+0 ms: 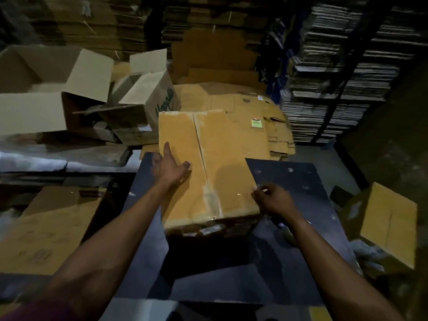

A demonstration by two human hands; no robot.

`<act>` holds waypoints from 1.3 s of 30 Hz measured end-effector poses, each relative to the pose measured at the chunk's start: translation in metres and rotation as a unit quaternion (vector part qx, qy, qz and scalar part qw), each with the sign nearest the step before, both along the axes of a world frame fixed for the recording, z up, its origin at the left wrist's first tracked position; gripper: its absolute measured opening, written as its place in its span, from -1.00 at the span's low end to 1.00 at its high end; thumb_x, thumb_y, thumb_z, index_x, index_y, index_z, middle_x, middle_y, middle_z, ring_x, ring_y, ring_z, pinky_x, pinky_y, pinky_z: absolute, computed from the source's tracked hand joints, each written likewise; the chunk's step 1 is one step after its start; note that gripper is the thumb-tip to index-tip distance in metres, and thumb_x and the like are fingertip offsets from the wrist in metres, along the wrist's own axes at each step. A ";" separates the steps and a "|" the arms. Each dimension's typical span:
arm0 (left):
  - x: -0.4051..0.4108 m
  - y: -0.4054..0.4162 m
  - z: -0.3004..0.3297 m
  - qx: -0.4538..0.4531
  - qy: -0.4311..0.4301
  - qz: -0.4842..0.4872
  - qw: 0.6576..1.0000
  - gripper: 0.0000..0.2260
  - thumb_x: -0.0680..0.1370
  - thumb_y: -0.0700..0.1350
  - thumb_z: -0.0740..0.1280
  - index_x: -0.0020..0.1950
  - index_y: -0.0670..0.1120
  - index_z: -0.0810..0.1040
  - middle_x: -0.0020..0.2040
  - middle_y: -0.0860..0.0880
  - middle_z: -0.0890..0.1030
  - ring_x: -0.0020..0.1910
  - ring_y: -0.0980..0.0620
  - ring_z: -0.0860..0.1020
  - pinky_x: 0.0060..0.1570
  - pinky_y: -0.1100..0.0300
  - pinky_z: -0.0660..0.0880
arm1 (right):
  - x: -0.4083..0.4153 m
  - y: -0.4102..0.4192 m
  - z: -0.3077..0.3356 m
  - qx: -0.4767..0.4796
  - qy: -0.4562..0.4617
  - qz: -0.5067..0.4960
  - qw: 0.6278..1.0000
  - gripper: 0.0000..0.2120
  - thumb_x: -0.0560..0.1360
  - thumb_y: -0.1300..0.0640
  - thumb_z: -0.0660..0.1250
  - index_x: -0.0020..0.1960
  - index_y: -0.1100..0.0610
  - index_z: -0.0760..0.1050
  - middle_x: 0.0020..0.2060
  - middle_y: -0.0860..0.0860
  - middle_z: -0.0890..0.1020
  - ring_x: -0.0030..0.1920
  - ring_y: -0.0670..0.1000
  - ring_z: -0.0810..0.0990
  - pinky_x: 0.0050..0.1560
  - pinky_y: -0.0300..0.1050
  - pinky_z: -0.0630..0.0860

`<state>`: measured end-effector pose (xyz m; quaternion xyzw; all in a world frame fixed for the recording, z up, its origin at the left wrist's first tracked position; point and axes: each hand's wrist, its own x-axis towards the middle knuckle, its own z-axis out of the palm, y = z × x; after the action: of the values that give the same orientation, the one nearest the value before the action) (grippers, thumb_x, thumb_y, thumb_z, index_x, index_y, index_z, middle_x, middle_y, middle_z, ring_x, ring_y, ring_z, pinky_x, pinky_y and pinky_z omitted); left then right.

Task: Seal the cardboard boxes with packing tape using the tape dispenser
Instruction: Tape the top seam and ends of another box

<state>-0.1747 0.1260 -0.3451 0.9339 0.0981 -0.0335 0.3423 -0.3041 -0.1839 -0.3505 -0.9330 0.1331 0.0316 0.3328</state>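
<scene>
A closed cardboard box (208, 167) is positioned on a dark blue work surface (301, 179), with its top flaps met along a centre seam (201, 154) that is covered by clear tape (212, 198) at the near end. The left hand (168, 166) is laid flat on the left top flap, fingers extended and spread, nothing being gripped. The right hand (274, 200) is held at the near right corner of the box with its fingers curled together; whether anything is pinched cannot be determined, and no tape dispenser can be identified. Open boxes (58, 93) and flattened cardboard (261, 117) are stacked beyond.
</scene>
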 end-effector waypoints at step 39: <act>-0.227 -0.215 -0.025 -0.543 0.231 0.120 0.798 -0.50 0.66 0.25 0.25 0.22 -0.16 0.68 -0.02 -0.06 0.74 -0.30 0.04 0.59 -0.37 0.18 0.40 | -0.087 -0.108 -0.007 -0.155 -0.148 0.225 0.950 -0.52 0.34 0.22 0.57 0.16 -0.02 0.46 -0.12 0.08 0.64 -0.18 0.22 0.61 -0.23 -0.10 0.34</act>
<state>-0.4018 -0.0889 -0.3700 0.5401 0.2513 -0.2548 0.7618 -0.3910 -0.2923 -0.3571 -0.9731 -0.1277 -0.0541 0.1841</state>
